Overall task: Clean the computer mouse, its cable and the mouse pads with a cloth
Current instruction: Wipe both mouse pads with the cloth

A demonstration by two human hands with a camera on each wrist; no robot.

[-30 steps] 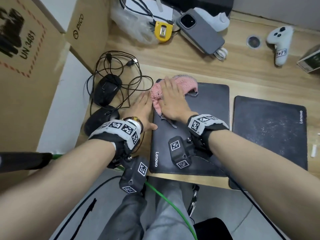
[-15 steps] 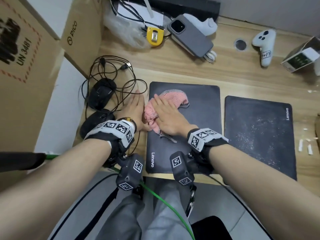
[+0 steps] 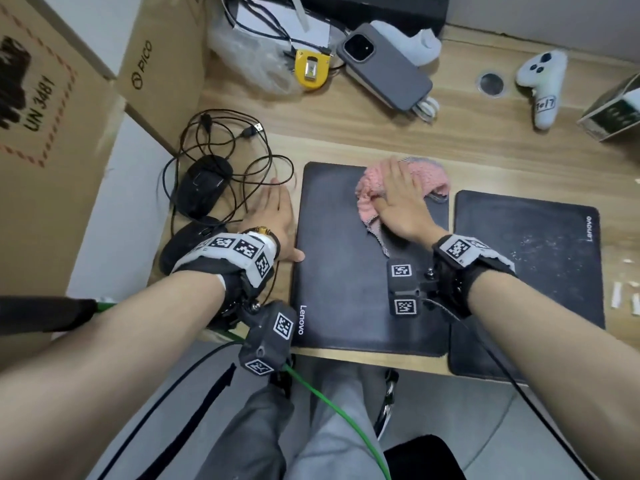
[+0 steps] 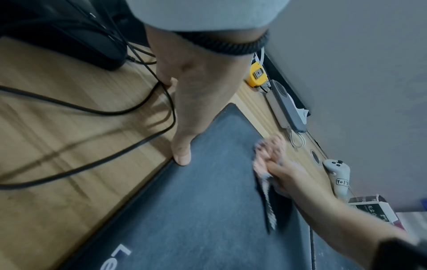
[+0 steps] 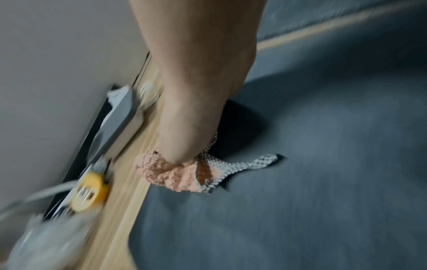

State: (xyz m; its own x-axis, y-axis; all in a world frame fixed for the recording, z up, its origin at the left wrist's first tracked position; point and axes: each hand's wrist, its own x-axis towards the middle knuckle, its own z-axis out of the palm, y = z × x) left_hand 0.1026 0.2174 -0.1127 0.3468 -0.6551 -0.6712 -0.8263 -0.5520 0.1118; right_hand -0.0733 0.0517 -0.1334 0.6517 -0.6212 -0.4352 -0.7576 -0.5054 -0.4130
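Two black Lenovo mouse pads lie side by side on the wooden desk. On the left pad (image 3: 339, 265) my right hand (image 3: 398, 199) presses flat on a pink cloth (image 3: 370, 188) near the pad's far right corner; the cloth (image 5: 175, 175) bunches under the palm. My left hand (image 3: 273, 216) rests flat on the desk at the pad's left edge, its thumb (image 4: 181, 153) touching that edge. The right pad (image 3: 540, 271) carries pale specks. Two black mice (image 3: 204, 187) and tangled black cables (image 3: 242, 161) lie left of my left hand.
Cardboard boxes (image 3: 156, 71) stand at the left. Along the back lie a yellow tape measure (image 3: 310, 71), a grey phone (image 3: 384, 65), a white controller (image 3: 543, 84) and a small box (image 3: 613, 112). White scraps (image 3: 616, 294) sit by the right pad.
My right hand has slid the pink cloth from the left pad's left side across to its far right part. The left hand has stayed at the pad's left edge.
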